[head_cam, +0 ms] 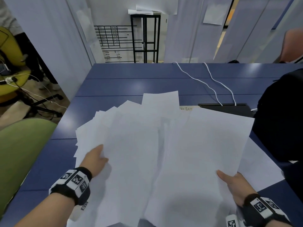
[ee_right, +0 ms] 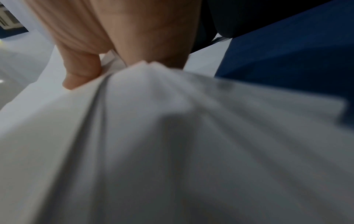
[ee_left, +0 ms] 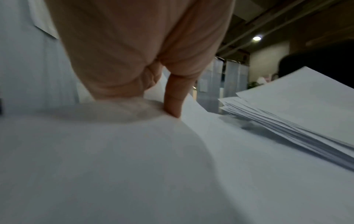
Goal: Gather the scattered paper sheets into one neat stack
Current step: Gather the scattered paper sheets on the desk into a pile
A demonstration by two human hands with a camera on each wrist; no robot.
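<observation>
A: Paper sheets point(head_cam: 147, 145): white, fanned loosely and overlapping across the near part of the blue counter point(head_cam: 114, 82). Not squared; corners stick out on the far and left sides of the spread.

B: Left side?

A: Left hand point(head_cam: 96, 158) is at the left edge of the sheets, thumb on top, fingers point(ee_left: 173, 98) tucked under a lifted bundle. The left wrist view shows the paper bulging up under the palm and one finger pressed into it. Holding paper.

B: Right side?

A: Right hand point(head_cam: 234, 182) grips the right edge of a thick bundle, thumb point(ee_right: 80, 71) on top, other fingers hidden beneath. The right wrist view shows many sheet edges bunched at the palm, blurred.

B: Around the sheets?

A: Just beyond the sheets, a white power strip point(head_cam: 186, 108) and a black cable tray point(head_cam: 229, 108); two white cables point(head_cam: 201, 82) run from the tray toward the counter's far edge. Right of the sheets, a person in dark clothing point(head_cam: 282, 120). Left of the counter, a green chair point(head_cam: 21, 153); farther off, a yellow chair point(head_cam: 9, 63).
</observation>
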